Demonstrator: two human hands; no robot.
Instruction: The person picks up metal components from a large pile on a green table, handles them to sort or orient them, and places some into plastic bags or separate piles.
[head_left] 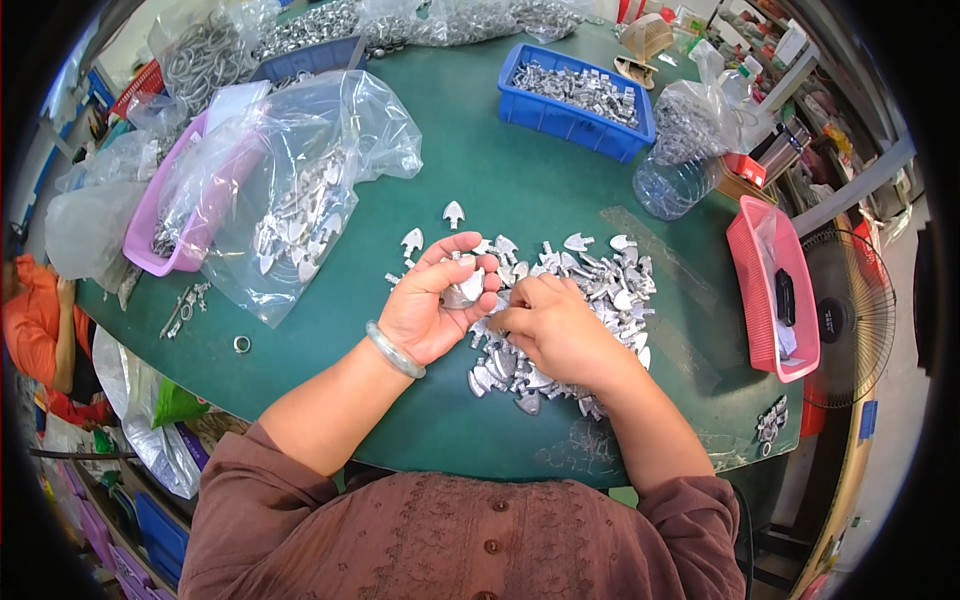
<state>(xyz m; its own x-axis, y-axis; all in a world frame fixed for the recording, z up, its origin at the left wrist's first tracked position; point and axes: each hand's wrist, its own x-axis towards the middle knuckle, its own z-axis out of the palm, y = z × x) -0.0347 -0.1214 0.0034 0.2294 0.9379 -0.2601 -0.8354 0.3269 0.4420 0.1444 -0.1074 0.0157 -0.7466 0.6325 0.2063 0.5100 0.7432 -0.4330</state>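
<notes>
A loose heap of small silver arrowhead-shaped metal pieces [625,290] lies on the green table in front of me. Above its left side my left hand [440,305] is turned palm up, its fingers curled around several silver metal pieces [466,288]. My right hand [560,335] reaches palm down into the heap, fingers bent and pressed together. What its fingertips hold, if anything, is hidden. Single arrowhead pieces [454,214] lie beyond my left hand. A clear plastic bag [345,130] with more silver pieces in it rests to the left.
At the back stands a blue bin [570,125] of small metal parts. A pink basket [762,290] is at the right edge, beside a fan [850,318]. On the left are a purple basket [150,240] and a metal ring [242,344]. Another person [35,330] in orange is at far left.
</notes>
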